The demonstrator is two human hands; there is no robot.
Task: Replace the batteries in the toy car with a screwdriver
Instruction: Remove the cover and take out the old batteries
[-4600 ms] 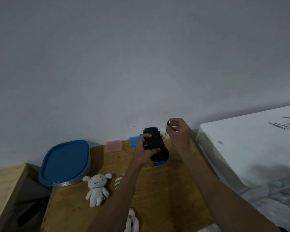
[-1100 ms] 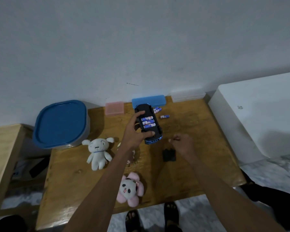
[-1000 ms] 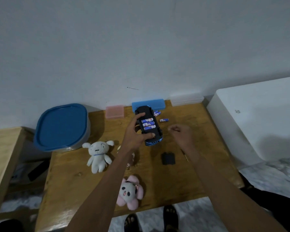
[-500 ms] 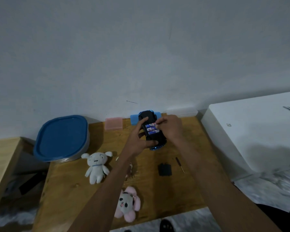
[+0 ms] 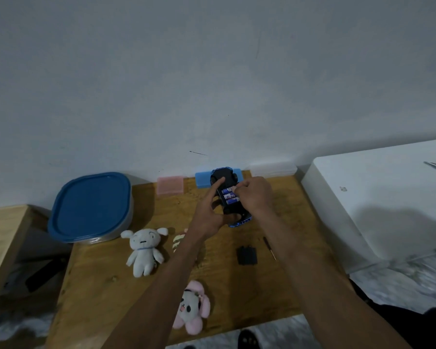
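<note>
you have one toy car [image 5: 233, 197] flipped belly-up above the far middle of the wooden table [image 5: 106, 285], its black underside facing you and its blue body showing at the near end. three batteries [image 5: 229, 196] sit side by side in the open compartment. your left hand [image 5: 210, 215] grips the car from the left, thumb across the near end and index finger stretched along the far part of the underside. your right hand [image 5: 253, 195] comes in from the right with its fingertips [image 5: 234, 189] pinched narrow on the farthest battery; you cannot tell whether it is actually lifted.

one black battery cover [image 5: 247, 255] lies flat on the table, nearer you than the car. one small screwdriver [image 5: 269, 248] lies just right of it, touched by neither hand.

you can count three plush toys: a white one [image 5: 144, 250] to the left, a pink one [image 5: 192, 307] by the near edge, and a striped one [image 5: 178, 244] mostly hidden behind your left forearm. one blue-lidded container [image 5: 91, 206] sits at the far left corner. against the wall stand one pink box [image 5: 170, 185], one blue box [image 5: 202, 179] behind the car, and one clear box [image 5: 273, 170]. a white cabinet [image 5: 378, 197] stands to the right.
</note>
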